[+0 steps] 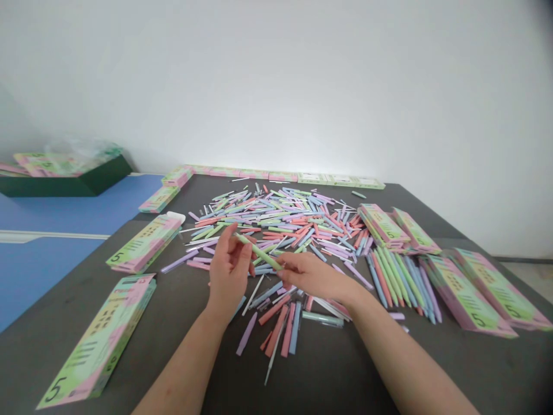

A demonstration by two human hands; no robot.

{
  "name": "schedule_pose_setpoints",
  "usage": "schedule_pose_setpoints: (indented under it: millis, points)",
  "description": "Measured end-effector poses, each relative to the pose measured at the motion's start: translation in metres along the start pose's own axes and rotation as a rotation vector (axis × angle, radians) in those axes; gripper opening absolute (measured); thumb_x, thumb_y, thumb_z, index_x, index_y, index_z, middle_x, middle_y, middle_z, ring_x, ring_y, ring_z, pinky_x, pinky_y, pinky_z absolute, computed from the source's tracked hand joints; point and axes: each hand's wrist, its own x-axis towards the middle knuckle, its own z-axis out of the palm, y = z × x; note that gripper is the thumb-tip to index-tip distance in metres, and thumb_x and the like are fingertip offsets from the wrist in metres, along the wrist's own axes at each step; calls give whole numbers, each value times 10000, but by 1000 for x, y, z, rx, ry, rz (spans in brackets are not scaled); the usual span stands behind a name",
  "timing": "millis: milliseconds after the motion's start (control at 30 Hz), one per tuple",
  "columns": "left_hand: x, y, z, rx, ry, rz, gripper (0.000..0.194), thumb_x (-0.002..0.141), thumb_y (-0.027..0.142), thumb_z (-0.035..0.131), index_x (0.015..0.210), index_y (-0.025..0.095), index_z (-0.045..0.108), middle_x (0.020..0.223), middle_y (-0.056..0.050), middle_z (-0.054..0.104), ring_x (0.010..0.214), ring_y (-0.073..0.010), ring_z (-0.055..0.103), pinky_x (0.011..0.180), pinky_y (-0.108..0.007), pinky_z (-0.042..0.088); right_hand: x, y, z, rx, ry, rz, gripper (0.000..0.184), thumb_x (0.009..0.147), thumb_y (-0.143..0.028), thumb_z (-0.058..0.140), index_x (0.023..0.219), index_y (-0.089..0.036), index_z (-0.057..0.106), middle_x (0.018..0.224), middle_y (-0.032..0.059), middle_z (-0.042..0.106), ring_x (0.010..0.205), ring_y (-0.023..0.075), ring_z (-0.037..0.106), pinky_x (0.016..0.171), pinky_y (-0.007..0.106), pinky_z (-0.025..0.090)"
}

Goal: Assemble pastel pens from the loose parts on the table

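Note:
Both hands hold one light green pen (pixel 259 252) above a dark table (pixel 328 369). My left hand (pixel 228 271) pinches its upper left end with the fingers closed. My right hand (pixel 313 276) grips its lower right end, palm down. Under and behind the hands lies a wide heap of loose pastel pens and pen parts (pixel 285 222) in pink, blue, purple, green and red. A smaller cluster of pens (pixel 280 325) lies just below the hands.
Flat green-and-pink boxes marked 5 lie at the left (pixel 101 340) (pixel 144 242), at the right (pixel 469 294) (pixel 382 225) and along the far edge (pixel 276 174). A sorted row of pens (pixel 401 279) lies right of the hands. A dark tray (pixel 64 173) sits on a blue surface at far left.

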Motion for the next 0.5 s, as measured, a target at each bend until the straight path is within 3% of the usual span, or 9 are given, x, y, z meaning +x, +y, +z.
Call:
schedule_pose_setpoints:
  millis: [167, 500]
  points:
    - [-5, 1, 2, 9, -31, 75, 433, 847, 279, 607, 1259, 216, 489, 956, -53, 650, 593, -90, 549, 398, -153, 449, -1, 1, -2, 20, -51, -23, 146, 869, -217, 487, 726, -188, 493, 641, -50, 455, 592, 101, 416, 547, 216, 274]
    - [-7, 7, 2, 43, 57, 80, 408, 829, 286, 624, 1228, 222, 563, 939, -35, 696, 518, -75, 543, 424, -182, 453, 0, 0, 6, -30, 2, -77, 174, 878, -219, 483, 709, -184, 503, 633, -40, 482, 586, 103, 421, 544, 223, 272]
